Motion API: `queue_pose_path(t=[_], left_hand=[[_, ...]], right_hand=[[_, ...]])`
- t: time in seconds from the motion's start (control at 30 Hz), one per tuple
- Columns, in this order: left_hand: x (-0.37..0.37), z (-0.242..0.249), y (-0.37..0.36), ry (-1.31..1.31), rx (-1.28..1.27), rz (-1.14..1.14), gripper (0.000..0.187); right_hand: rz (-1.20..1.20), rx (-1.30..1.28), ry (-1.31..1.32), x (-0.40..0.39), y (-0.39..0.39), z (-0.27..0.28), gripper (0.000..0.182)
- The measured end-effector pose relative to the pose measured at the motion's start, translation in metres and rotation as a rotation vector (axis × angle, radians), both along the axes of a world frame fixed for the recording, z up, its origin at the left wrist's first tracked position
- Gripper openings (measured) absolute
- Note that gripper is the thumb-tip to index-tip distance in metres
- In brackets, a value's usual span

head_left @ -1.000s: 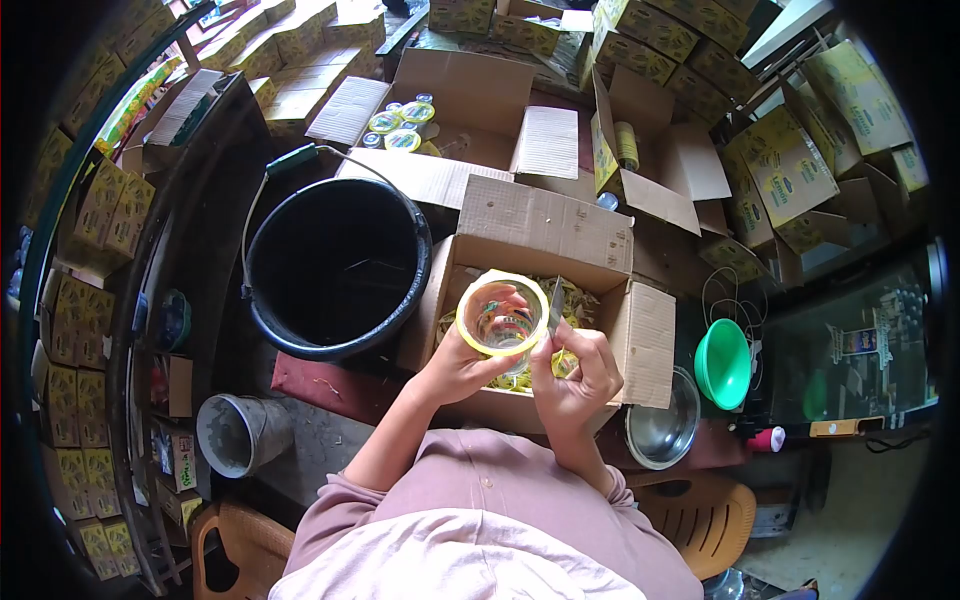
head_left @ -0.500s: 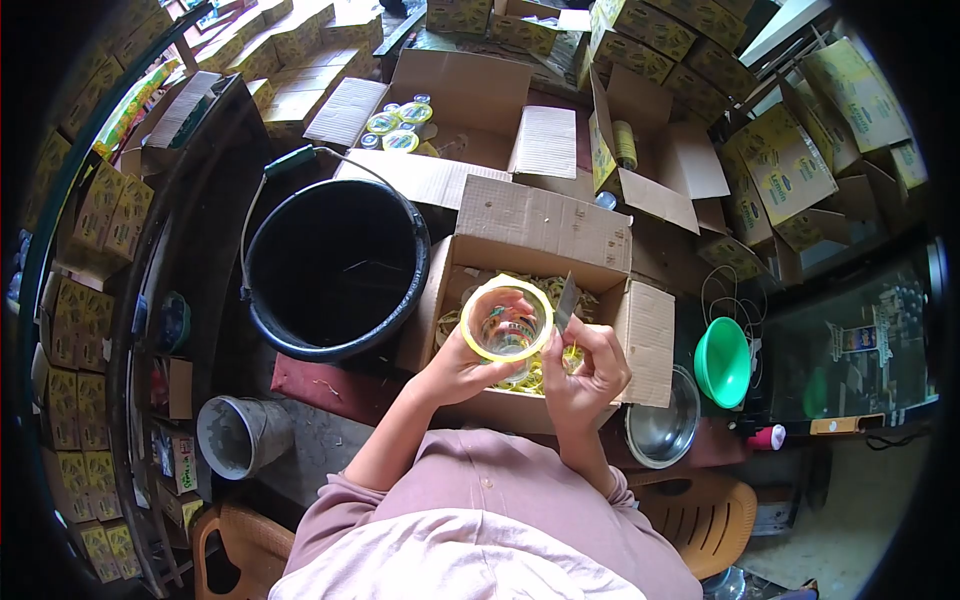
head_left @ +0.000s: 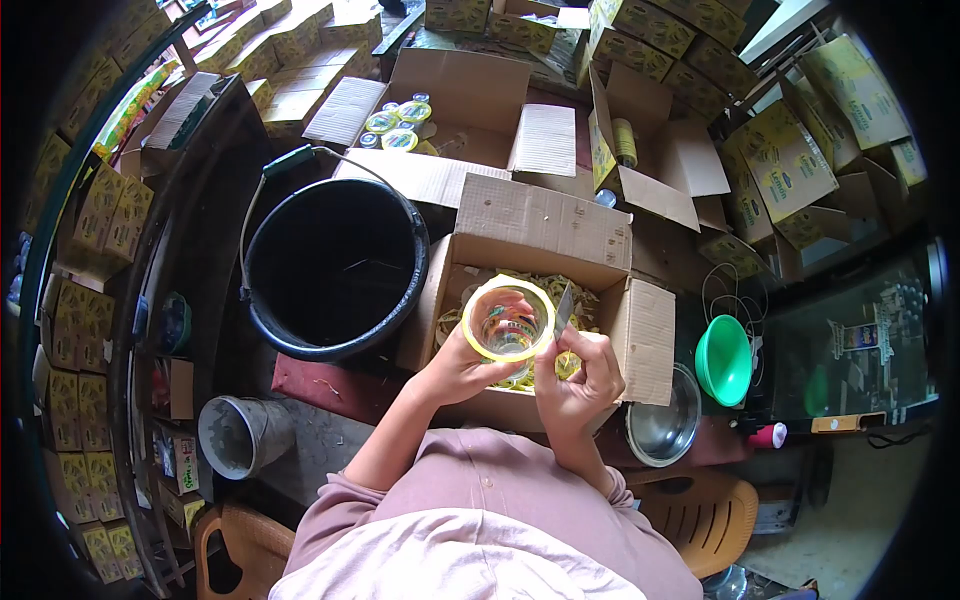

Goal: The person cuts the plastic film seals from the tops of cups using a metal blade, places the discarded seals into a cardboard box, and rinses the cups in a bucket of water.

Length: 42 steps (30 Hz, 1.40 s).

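Observation:
A clear plastic cup point(head_left: 510, 325) with a yellow rim is tilted so that its round end faces me. My left hand point(head_left: 460, 368) is wrapped round its left and lower side. In my right hand point(head_left: 580, 380) a thin blade point(head_left: 564, 308) is pinched, pointing up beside the cup's right edge; the fingertips are close to the rim. Under both hands is an open cardboard box point(head_left: 545, 222) with yellow strips and scraps point(head_left: 578, 292) inside.
A large black bucket point(head_left: 338, 270) stands left of the box, a grey bucket point(head_left: 230, 437) lower left. Behind is an open carton point(head_left: 460, 90) with lidded cups point(head_left: 400, 122). To the right are a metal bowl point(head_left: 665, 420) and a green bowl point(head_left: 723, 360).
My right hand has shifted slightly left and down, and the blade has come lower along the cup's right edge. The cup in my left hand has barely moved.

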<state>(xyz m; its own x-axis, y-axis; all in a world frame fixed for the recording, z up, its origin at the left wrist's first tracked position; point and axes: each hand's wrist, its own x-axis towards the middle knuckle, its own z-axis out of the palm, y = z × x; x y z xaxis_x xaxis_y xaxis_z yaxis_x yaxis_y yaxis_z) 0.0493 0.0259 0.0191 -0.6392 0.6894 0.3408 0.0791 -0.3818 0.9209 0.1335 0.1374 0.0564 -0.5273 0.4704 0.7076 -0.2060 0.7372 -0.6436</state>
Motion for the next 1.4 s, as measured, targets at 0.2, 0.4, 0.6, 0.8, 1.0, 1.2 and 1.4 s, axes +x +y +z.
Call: queue_pose_path(t=[0.2, 0.4, 0.6, 0.8, 1.0, 1.2, 1.4], left_hand=[[0.0, 0.0, -0.002, 0.044, -0.024, -0.02, 0.063], [-0.003, -0.007, -0.002, -0.098, 0.039, -0.074, 0.065], [0.005, -0.006, 0.005, -0.208, 0.099, -0.03, 0.063], [0.006, -0.002, 0.006, -0.244, 0.096, -0.008, 0.059], [0.003, 0.004, -0.001, -0.091, -0.016, -0.084, 0.059], [0.002, -0.004, 0.004, -0.13, 0.086, -0.058, 0.059], [0.0, -0.019, 0.001, -0.159, 0.051, -0.028, 0.06]], right_hand=[[0.032, 0.024, 0.004, -0.004, 0.008, 0.004, 0.023], [0.054, 0.003, -0.016, -0.006, 0.008, 0.002, 0.023], [0.023, 0.004, -0.042, -0.006, 0.002, 0.004, 0.022], [0.011, 0.031, -0.06, -0.004, 0.001, 0.003, 0.022], [0.059, -0.037, -0.043, -0.006, 0.008, 0.003, 0.022], [0.08, -0.107, -0.059, -0.005, 0.011, 0.002, 0.022], [0.045, 0.005, -0.089, -0.002, 0.006, 0.007, 0.02]])
